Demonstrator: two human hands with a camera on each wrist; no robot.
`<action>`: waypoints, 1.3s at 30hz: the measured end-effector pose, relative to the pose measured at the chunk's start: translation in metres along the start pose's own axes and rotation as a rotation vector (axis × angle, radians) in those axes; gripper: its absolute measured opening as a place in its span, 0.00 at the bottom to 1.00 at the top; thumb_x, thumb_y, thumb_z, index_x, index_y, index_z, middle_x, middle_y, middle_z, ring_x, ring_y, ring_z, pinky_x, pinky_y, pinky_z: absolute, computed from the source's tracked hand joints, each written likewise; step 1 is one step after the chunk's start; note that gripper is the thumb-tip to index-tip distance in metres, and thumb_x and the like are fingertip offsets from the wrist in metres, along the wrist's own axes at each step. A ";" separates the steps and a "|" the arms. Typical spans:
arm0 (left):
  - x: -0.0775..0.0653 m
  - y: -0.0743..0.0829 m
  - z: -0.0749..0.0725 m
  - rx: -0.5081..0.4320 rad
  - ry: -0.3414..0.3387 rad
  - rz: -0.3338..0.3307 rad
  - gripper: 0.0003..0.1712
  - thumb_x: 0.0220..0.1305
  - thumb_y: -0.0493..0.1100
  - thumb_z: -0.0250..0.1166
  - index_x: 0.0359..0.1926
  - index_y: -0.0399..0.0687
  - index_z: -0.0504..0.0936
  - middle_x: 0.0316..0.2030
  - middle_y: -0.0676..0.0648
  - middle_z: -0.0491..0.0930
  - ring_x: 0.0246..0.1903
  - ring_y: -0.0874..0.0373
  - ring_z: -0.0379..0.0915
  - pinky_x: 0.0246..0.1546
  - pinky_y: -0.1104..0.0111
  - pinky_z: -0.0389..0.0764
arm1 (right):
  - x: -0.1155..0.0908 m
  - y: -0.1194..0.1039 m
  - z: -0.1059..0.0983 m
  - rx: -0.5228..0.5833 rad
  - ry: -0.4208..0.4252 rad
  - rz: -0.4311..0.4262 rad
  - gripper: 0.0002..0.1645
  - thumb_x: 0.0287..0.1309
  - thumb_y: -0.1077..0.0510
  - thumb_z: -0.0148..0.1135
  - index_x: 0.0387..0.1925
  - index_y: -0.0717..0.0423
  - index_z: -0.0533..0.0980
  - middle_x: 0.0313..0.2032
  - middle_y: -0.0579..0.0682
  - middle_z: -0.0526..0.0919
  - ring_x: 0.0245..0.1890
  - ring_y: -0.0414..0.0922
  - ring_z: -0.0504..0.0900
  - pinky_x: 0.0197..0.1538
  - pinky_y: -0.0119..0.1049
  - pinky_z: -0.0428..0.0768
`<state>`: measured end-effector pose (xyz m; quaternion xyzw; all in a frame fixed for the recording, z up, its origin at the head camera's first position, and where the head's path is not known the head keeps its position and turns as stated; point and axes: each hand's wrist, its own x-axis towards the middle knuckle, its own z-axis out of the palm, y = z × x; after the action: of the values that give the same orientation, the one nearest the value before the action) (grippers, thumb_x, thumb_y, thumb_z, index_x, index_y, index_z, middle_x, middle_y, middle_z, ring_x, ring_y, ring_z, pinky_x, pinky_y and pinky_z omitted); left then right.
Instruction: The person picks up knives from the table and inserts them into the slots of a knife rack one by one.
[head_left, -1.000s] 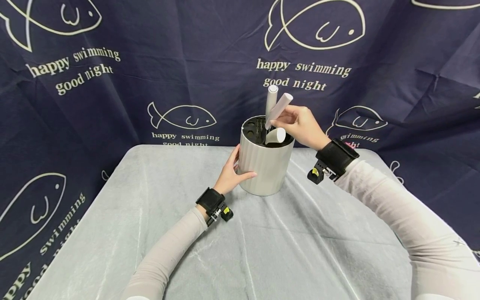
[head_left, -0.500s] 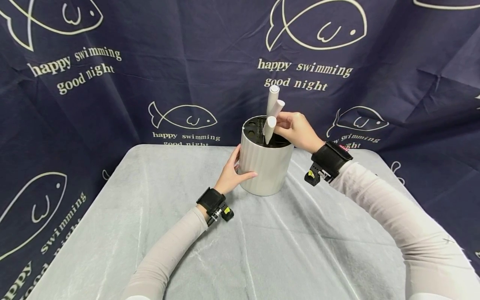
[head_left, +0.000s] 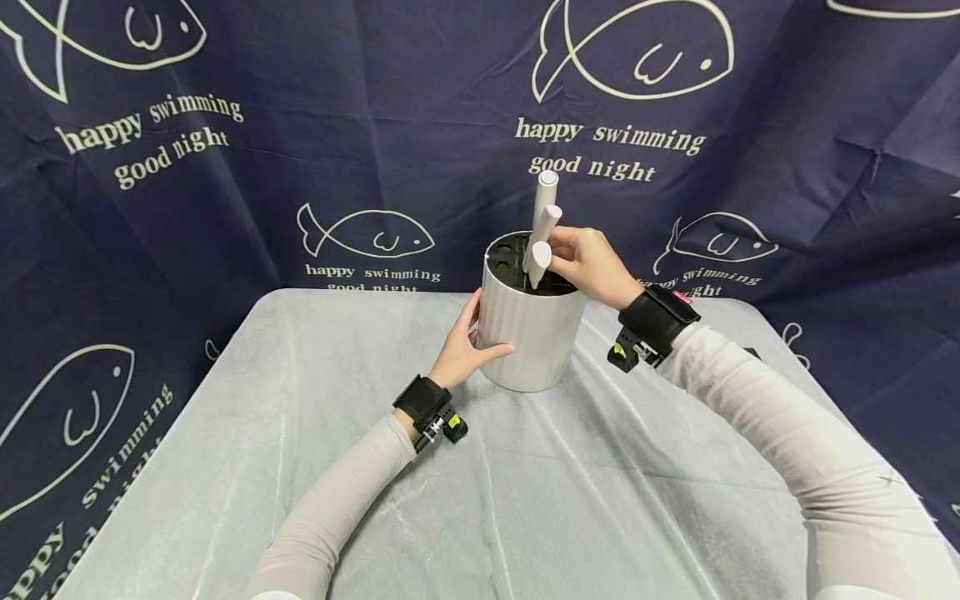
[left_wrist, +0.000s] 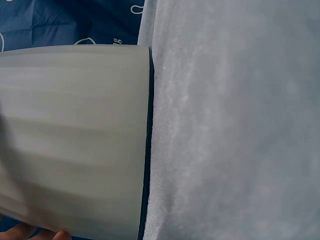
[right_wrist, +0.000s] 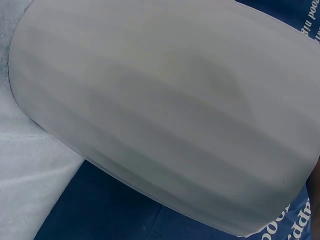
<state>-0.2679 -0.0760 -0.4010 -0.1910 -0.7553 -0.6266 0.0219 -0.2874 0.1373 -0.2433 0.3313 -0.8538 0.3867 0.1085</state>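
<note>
A round, white, ribbed knife block (head_left: 531, 342) with a black slotted top stands at the back of the table. My left hand (head_left: 459, 354) grips its left side, thumb across the front. Three white handles rise from the top: a back handle (head_left: 546, 193), a middle handle (head_left: 546, 223) leaning right, and a short front handle (head_left: 540, 258). My right hand (head_left: 596, 262) pinches the middle knife's handle; the front handle partly covers the fingertips, and any blade is hidden inside. Both wrist views are mostly filled by the block's wall (left_wrist: 75, 115).
A grey cloth (head_left: 480, 500) covers the table. Just behind its far edge hangs a dark blue curtain (head_left: 465, 100) with fish drawings and lettering. Round holes (head_left: 502, 258) show in the left part of the block's top.
The right hand has moved left and slightly down, lowering the middle handle into the block. The front handle, which lay tipped to the right, now stands more upright. The left hand has stayed put.
</note>
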 end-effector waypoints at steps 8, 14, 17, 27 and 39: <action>-0.001 -0.002 0.003 0.038 0.039 0.011 0.60 0.56 0.37 0.73 0.78 0.50 0.39 0.76 0.45 0.44 0.74 0.52 0.44 0.73 0.55 0.57 | 0.000 0.001 -0.003 0.003 -0.023 0.017 0.13 0.62 0.69 0.59 0.47 0.72 0.79 0.46 0.66 0.83 0.47 0.57 0.84 0.52 0.41 0.83; -0.001 -0.003 0.003 0.029 0.037 0.013 0.60 0.56 0.38 0.73 0.78 0.51 0.40 0.76 0.46 0.44 0.75 0.52 0.43 0.73 0.56 0.56 | -0.001 0.001 -0.007 0.008 -0.041 0.018 0.14 0.62 0.69 0.61 0.48 0.72 0.79 0.46 0.66 0.83 0.47 0.56 0.84 0.51 0.35 0.83; -0.001 -0.004 0.003 0.028 0.031 0.010 0.60 0.57 0.38 0.72 0.78 0.51 0.39 0.76 0.45 0.43 0.75 0.51 0.43 0.73 0.56 0.56 | -0.002 0.002 -0.008 0.005 -0.044 0.020 0.17 0.61 0.67 0.63 0.51 0.72 0.78 0.48 0.65 0.83 0.48 0.56 0.84 0.50 0.30 0.82; -0.004 0.007 0.001 0.020 -0.009 -0.002 0.59 0.59 0.36 0.70 0.77 0.46 0.37 0.76 0.41 0.39 0.75 0.48 0.40 0.74 0.54 0.54 | -0.011 0.007 -0.016 0.093 -0.023 0.046 0.19 0.61 0.64 0.64 0.53 0.68 0.78 0.48 0.62 0.83 0.46 0.47 0.85 0.46 0.21 0.81; -0.001 -0.005 0.002 0.011 0.029 0.019 0.59 0.57 0.38 0.72 0.78 0.51 0.39 0.77 0.47 0.42 0.75 0.52 0.42 0.73 0.56 0.56 | -0.038 0.024 -0.048 0.198 0.099 0.059 0.22 0.62 0.65 0.63 0.57 0.67 0.74 0.49 0.52 0.84 0.45 0.30 0.82 0.47 0.21 0.80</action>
<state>-0.2681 -0.0755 -0.4064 -0.1890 -0.7566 -0.6247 0.0399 -0.2770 0.2020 -0.2419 0.2956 -0.8144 0.4880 0.1060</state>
